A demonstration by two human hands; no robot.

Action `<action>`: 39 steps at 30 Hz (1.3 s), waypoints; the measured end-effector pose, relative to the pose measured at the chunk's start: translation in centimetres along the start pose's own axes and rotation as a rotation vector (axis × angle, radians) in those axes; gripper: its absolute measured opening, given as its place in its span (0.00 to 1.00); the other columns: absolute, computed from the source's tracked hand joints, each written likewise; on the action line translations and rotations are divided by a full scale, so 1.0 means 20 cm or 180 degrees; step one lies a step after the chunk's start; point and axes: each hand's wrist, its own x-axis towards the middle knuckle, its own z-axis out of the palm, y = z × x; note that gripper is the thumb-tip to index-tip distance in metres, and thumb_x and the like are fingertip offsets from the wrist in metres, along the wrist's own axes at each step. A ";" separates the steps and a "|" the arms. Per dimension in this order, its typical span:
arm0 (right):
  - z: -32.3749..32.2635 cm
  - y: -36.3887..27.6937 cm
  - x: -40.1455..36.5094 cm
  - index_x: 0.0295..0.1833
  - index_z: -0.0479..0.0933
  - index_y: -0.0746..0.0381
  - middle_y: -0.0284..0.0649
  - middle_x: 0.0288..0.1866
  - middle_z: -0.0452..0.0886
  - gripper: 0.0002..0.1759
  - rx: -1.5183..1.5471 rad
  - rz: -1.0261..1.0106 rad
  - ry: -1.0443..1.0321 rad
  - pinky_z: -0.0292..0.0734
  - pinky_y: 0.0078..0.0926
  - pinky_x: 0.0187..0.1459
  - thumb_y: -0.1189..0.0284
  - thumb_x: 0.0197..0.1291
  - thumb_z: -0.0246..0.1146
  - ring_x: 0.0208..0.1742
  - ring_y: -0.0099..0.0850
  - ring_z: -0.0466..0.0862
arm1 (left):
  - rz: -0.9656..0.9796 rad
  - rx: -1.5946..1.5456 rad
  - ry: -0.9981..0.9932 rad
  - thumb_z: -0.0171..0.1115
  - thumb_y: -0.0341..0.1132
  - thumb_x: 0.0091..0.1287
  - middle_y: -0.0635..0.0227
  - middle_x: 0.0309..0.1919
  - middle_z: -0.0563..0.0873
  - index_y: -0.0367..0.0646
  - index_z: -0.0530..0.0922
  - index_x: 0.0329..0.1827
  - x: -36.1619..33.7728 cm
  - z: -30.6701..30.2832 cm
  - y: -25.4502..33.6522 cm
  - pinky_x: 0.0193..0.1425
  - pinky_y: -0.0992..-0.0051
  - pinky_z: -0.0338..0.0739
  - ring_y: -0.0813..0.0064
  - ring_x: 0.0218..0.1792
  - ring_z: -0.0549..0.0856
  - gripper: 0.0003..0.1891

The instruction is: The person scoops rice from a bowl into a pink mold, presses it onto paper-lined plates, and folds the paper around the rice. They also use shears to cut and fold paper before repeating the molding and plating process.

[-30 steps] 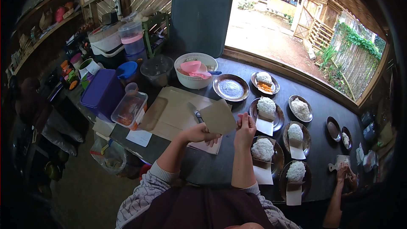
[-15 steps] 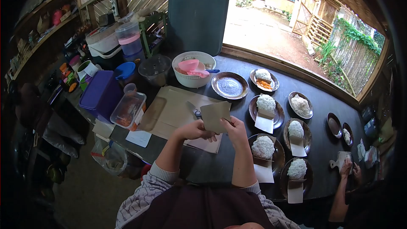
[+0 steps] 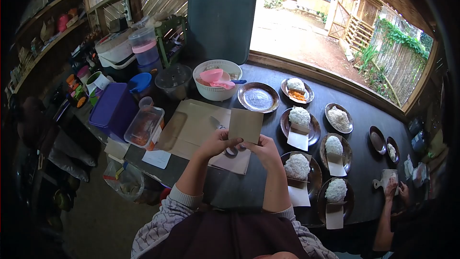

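Observation:
A square piece of brown paper (image 3: 246, 125) is held up in front of me over the table. My left hand (image 3: 216, 145) grips its lower left edge, with the thumb across the front. My right hand (image 3: 265, 151) pinches the lower right edge, close to the left fingertips. Beneath the hands lie large brown paper sheets (image 3: 199, 115) with a pair of scissors (image 3: 232, 152) on top, partly covered by my left hand. To the right, mounds of rice (image 3: 297, 167) sit on brown plates, several with a folded paper strip (image 3: 299, 193) against them.
A white basket (image 3: 218, 94) with pink scoops stands behind the sheets, beside a brown plate (image 3: 258, 97). At left are a purple box (image 3: 112, 108) and a clear container (image 3: 143, 127). Another person's hands (image 3: 393, 189) work at a cutting board (image 3: 382, 182) on the far right.
My left hand has risen to the paper's lower edge and now grips it. The paper has turned more upright and squarer to me, and my right hand has shifted to its lower edge.

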 end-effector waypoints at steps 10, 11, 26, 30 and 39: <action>0.01 0.00 -0.01 0.35 0.79 0.66 0.32 0.29 0.80 0.08 -0.0473 0.0060 0.0133 0.68 0.16 0.31 0.77 0.47 0.66 0.28 0.16 0.74 | -0.0101 0.0284 -0.0136 0.62 0.34 0.60 0.73 0.27 0.83 0.39 0.80 0.37 -0.02 0.01 0.06 0.28 0.83 0.73 0.85 0.25 0.78 0.08; 0.01 0.00 -0.01 0.35 0.79 0.66 0.32 0.28 0.80 0.08 -0.0392 0.0011 0.0144 0.68 0.16 0.31 0.76 0.48 0.66 0.28 0.17 0.74 | -0.0190 0.0285 -0.0124 0.62 0.34 0.60 0.73 0.26 0.83 0.39 0.80 0.37 -0.02 0.01 0.06 0.27 0.83 0.73 0.86 0.24 0.78 0.08; 0.06 0.02 0.01 0.31 0.79 0.64 0.32 0.19 0.76 0.11 -0.0797 -0.0022 0.0588 0.64 0.14 0.20 0.66 0.52 0.65 0.17 0.17 0.71 | 0.0117 -0.0525 0.0361 0.61 0.44 0.60 0.78 0.23 0.77 0.42 0.80 0.32 0.03 -0.04 -0.05 0.28 0.87 0.64 0.89 0.25 0.73 0.13; 0.08 0.07 0.04 0.35 0.76 0.64 0.33 0.16 0.75 0.17 -0.0574 -0.0110 0.0440 0.63 0.12 0.19 0.59 0.56 0.62 0.15 0.16 0.71 | -0.0006 -0.1082 0.0364 0.60 0.44 0.61 0.76 0.27 0.78 0.42 0.78 0.40 0.06 -0.03 -0.08 0.32 0.84 0.67 0.86 0.29 0.75 0.14; 0.00 0.10 0.22 0.41 0.72 0.62 0.37 0.23 0.78 0.18 0.0423 -0.0025 0.1565 0.65 0.14 0.22 0.57 0.59 0.57 0.20 0.21 0.76 | -0.0127 -0.2615 0.0862 0.52 0.35 0.62 0.67 0.35 0.75 0.44 0.71 0.38 0.09 -0.14 -0.19 0.43 0.68 0.72 0.71 0.37 0.75 0.06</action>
